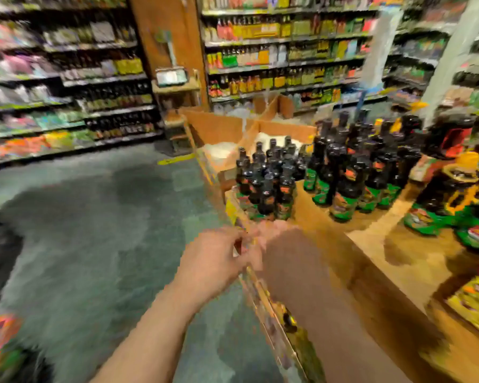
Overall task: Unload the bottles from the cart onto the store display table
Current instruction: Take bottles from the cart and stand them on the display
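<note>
The frame is heavily smeared, so fine detail is lost. Nearest, at about 7 o'clock, the left forearm runs up to the left hand [219,261], whose fingers curl in near the yellow front edge of the cart [263,299]; it seems to hold or steady that edge, but whether the fingers truly close on it I cannot tell. At 5 o'clock a broad brown blur is probably the right arm, ending in a pale smear that may be the right hand [271,230] just below the bottles; its grip cannot be read.

Just beyond the hands, at about 12 o'clock from them, a tight cluster of dark bottles [266,183] stands upright in the cart. At 2 o'clock the wooden table [376,239] already carries rows of like bottles [349,172] with green labels. Farther back sit open cardboard boxes [233,125], then stocked shelves [285,59].

The step in hand looks like reaching for the next bottle. Done well: take a front-row bottle by the body, not the cap, lift straight up clear of its neighbours, and set it upright beside the table's nearest row, label forward, without knocking the others.
</note>
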{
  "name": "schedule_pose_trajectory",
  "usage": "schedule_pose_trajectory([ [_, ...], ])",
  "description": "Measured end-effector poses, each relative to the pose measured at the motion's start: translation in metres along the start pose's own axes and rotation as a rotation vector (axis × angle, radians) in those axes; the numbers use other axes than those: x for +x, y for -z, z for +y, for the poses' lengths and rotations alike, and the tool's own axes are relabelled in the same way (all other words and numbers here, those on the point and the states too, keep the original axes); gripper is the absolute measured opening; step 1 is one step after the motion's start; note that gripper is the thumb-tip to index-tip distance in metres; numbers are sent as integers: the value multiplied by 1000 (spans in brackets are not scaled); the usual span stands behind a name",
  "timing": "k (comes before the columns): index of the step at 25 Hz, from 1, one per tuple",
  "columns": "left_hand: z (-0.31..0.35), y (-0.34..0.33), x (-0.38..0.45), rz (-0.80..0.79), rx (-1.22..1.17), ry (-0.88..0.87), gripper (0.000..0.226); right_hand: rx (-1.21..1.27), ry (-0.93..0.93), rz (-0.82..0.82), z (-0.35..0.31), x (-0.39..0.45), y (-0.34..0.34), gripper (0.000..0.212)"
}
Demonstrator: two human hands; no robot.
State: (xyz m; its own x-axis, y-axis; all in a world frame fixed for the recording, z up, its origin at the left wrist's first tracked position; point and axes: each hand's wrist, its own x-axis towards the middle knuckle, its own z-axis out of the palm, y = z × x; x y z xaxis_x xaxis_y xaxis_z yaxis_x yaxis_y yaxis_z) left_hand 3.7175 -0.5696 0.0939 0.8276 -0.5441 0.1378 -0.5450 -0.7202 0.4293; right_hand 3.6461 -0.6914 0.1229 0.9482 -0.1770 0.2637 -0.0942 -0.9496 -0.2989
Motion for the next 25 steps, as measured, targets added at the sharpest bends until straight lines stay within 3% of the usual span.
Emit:
schedule_pose_trajectory([
  [3,-71,45,-84,111,10,233,39,123,189,-116,-96,-3,-35,24],
  [8,-167,109,-242,294,144,578,36,228,594,-248,-258,-45,-91,25],
  [13,-213,138,-364,451,156,932,29,297,928,-436,-381,-91,-122,23],
  [20,-277,143,-434,563,77,1359,26,234,1211,-644,-471,-91,-200,28],
  [25,-326,127,-447,481,139,1643,31,127,1417,-828,-538,-80,-271,32],
])
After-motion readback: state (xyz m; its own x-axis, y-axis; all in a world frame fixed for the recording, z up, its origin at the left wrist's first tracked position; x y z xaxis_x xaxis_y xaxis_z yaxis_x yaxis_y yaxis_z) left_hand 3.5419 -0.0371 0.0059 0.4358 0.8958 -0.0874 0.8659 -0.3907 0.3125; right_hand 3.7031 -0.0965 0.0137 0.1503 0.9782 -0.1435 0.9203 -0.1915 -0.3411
